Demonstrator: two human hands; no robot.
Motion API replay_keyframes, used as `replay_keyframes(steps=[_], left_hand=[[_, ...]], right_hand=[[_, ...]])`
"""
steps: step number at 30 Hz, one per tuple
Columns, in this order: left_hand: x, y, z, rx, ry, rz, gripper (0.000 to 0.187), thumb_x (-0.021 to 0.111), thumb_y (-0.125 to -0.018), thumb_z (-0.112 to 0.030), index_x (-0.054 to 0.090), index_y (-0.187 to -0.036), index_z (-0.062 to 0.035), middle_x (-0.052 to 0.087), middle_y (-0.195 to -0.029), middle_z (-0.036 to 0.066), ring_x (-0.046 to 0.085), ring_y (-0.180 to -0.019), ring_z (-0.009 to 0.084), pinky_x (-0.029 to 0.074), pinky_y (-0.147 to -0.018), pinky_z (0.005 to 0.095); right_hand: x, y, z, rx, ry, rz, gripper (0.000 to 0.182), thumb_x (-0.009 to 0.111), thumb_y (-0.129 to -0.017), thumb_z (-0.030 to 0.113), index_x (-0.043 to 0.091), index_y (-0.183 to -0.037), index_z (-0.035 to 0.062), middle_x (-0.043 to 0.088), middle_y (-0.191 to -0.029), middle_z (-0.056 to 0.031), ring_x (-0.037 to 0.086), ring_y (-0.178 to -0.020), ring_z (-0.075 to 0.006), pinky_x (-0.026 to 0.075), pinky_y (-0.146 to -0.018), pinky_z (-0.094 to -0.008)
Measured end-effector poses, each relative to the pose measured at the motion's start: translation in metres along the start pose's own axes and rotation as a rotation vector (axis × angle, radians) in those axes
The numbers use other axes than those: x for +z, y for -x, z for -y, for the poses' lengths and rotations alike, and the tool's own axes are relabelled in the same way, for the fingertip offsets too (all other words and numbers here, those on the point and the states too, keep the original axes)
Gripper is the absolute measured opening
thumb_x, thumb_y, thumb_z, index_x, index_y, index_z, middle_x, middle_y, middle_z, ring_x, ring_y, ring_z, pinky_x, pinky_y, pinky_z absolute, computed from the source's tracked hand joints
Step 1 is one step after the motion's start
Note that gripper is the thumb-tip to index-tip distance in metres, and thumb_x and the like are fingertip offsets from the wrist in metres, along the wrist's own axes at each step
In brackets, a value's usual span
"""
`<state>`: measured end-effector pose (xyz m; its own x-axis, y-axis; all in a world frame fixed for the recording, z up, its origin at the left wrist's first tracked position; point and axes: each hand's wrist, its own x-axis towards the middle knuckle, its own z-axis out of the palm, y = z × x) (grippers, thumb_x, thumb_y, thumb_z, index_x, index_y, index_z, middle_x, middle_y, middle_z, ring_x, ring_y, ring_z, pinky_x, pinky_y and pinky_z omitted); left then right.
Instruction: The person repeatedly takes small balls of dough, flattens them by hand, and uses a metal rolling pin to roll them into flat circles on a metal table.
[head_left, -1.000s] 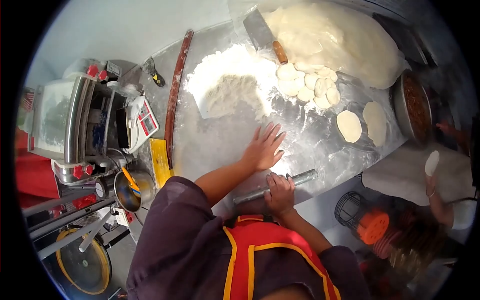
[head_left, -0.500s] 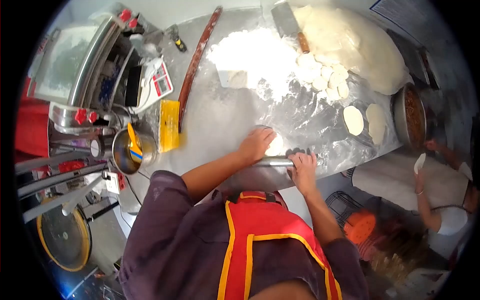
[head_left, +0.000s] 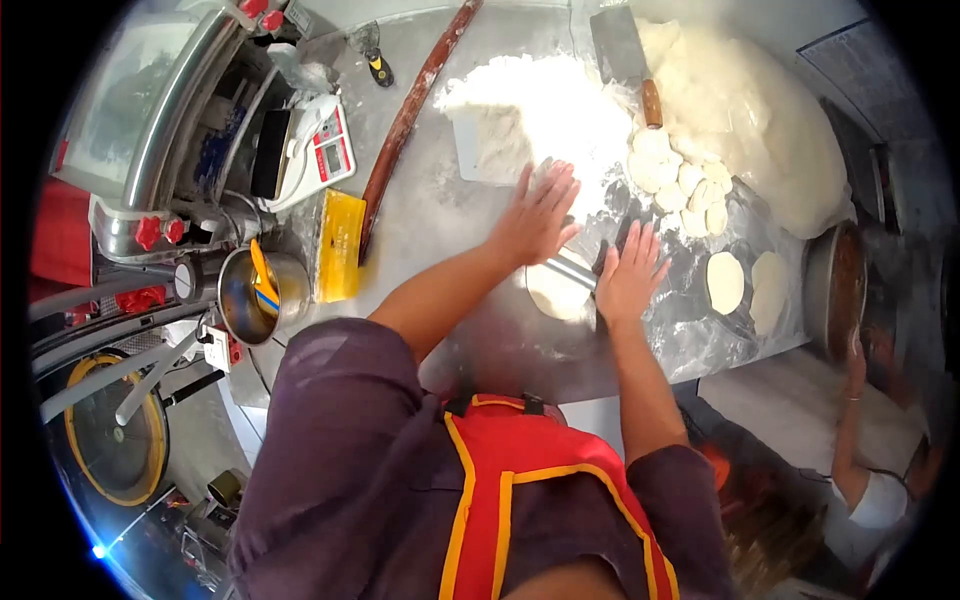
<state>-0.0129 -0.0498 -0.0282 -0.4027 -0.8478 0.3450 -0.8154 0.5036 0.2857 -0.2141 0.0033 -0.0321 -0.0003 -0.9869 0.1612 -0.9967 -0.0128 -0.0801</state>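
A metal rolling pin (head_left: pixel 570 268) lies across a flattened dough round (head_left: pixel 553 293) on the floured steel table. My left hand (head_left: pixel 537 217) rests flat over the pin's left end, fingers stretched out away from me. Over the right end lies my right hand (head_left: pixel 630 273), its fingers also straight and spread. Both palms cover the ends of the pin, while its middle shows between them. To the right are a rolled dough oval (head_left: pixel 725 283) and a second oval (head_left: pixel 768 292). Several small dough discs (head_left: pixel 690 185) sit beyond my right hand.
Loose flour (head_left: pixel 545 100) is heaped around a white scraper (head_left: pixel 465 148). A wooden-handled bench knife (head_left: pixel 620 45) lies beside a large covered dough mass (head_left: pixel 750 110). A long wooden rod (head_left: pixel 415 105), a scale (head_left: pixel 328 150) and a pot (head_left: pixel 235 305) stand left. A co-worker's arm (head_left: pixel 850 430) is at right.
The rolling pin has moved from the table's near side onto the dough round. My left hand has gone from the dough to the pin, and my right fingers have straightened.
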Motion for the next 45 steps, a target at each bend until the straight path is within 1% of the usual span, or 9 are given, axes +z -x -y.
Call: replay_keyframes(steps=[6, 15, 22, 25, 28, 31, 34, 41, 45], left_hand=[[0.016, -0.031, 0.012, 0.032, -0.031, -0.047, 0.059, 0.056, -0.094, -0.038, 0.048, -0.137, 0.0018, 0.038, -0.152, 0.016, 0.028, -0.145, 0.0305, 0.018, -0.118, 0.0520], [-0.030, 0.170, -0.041, -0.002, 0.157, 0.116, 0.064, 0.068, -0.086, -0.029, 0.046, -0.134, 0.0066, 0.047, -0.141, 0.024, 0.041, -0.135, 0.0370, 0.035, -0.111, 0.0471], [0.012, 0.053, -0.034, -0.210, 0.370, 0.178, 0.039, 0.072, -0.080, -0.020, 0.059, -0.113, -0.0023, 0.061, -0.106, 0.018, 0.055, -0.106, 0.0392, 0.044, -0.094, 0.0459], [0.004, 0.032, -0.031, -0.171, 0.282, 0.484, 0.033, 0.073, -0.078, -0.020, 0.063, -0.105, -0.0041, 0.062, -0.101, 0.017, 0.056, -0.104, 0.0370, 0.045, -0.092, 0.0447], [0.027, 0.051, -0.021, -0.426, 0.591, 0.167, 0.026, 0.073, -0.077, -0.017, 0.065, -0.098, -0.0039, 0.064, -0.101, 0.018, 0.059, -0.102, 0.0354, 0.046, -0.090, 0.0439], [0.025, 0.074, -0.025, -0.615, 0.889, 0.377, 0.026, 0.070, -0.078, -0.013, 0.066, -0.101, -0.0022, 0.066, -0.104, 0.019, 0.062, -0.101, 0.0349, 0.048, -0.088, 0.0433], [0.029, 0.084, -0.042, -0.248, 0.815, 0.655, 0.026, 0.065, -0.080, -0.017, 0.066, -0.102, -0.0025, 0.068, -0.103, 0.022, 0.065, -0.098, 0.0389, 0.050, -0.085, 0.0458], [0.015, 0.023, -0.069, -0.471, 0.561, 0.662, 0.029, 0.062, -0.088, -0.027, 0.070, -0.104, -0.0054, 0.068, -0.103, 0.021, 0.064, -0.097, 0.0395, 0.048, -0.087, 0.0487], [0.026, 0.070, -0.043, -0.423, 0.560, 0.314, 0.032, 0.060, -0.090, -0.032, 0.070, -0.100, -0.0041, 0.069, -0.097, 0.021, 0.065, -0.092, 0.0390, 0.050, -0.081, 0.0486]], right_hand=[[0.007, -0.027, -0.007, -0.047, -0.053, -0.081, 0.061, 0.049, -0.099, 0.031, 0.031, -0.150, 0.0032, 0.031, -0.156, -0.0179, 0.030, -0.143, -0.0357, 0.016, -0.117, -0.0580], [-0.013, 0.151, 0.018, -0.172, -0.265, 0.070, 0.061, 0.064, -0.081, 0.013, 0.044, -0.136, -0.0033, 0.047, -0.139, -0.0211, 0.042, -0.130, -0.0415, 0.025, -0.113, -0.0550], [-0.033, 0.131, -0.011, -0.243, -0.421, 0.209, 0.045, 0.065, -0.071, -0.004, 0.052, -0.114, 0.0031, 0.055, -0.117, -0.0180, 0.048, -0.116, -0.0395, 0.035, -0.101, -0.0519], [-0.038, 0.156, -0.049, -0.320, -0.443, 0.264, 0.045, 0.064, -0.074, 0.002, 0.053, -0.118, 0.0046, 0.054, -0.123, -0.0179, 0.047, -0.122, -0.0383, 0.031, -0.108, -0.0529], [-0.040, 0.177, -0.060, -0.304, -0.344, 0.282, 0.053, 0.063, -0.081, 0.011, 0.050, -0.131, 0.0023, 0.052, -0.133, -0.0196, 0.046, -0.127, -0.0375, 0.028, -0.113, -0.0535], [-0.049, 0.182, -0.027, -0.159, -0.246, 0.264, 0.056, 0.062, -0.088, 0.018, 0.046, -0.137, -0.0027, 0.049, -0.140, -0.0226, 0.044, -0.131, -0.0380, 0.027, -0.113, -0.0543], [-0.013, 0.137, -0.008, -0.145, -0.174, -0.039, 0.051, 0.059, -0.093, 0.023, 0.049, -0.136, -0.0032, 0.047, -0.142, -0.0231, 0.042, -0.134, -0.0382, 0.026, -0.114, -0.0541], [0.011, -0.012, 0.014, -0.040, -0.210, 0.092, 0.051, 0.047, -0.099, 0.030, 0.048, -0.137, -0.0038, 0.047, -0.144, -0.0210, 0.042, -0.135, -0.0366, 0.025, -0.115, -0.0517], [-0.021, 0.093, 0.004, -0.141, -0.213, 0.158, 0.053, 0.050, -0.097, 0.030, 0.047, -0.138, -0.0027, 0.047, -0.144, -0.0210, 0.043, -0.134, -0.0366, 0.025, -0.115, -0.0524]])
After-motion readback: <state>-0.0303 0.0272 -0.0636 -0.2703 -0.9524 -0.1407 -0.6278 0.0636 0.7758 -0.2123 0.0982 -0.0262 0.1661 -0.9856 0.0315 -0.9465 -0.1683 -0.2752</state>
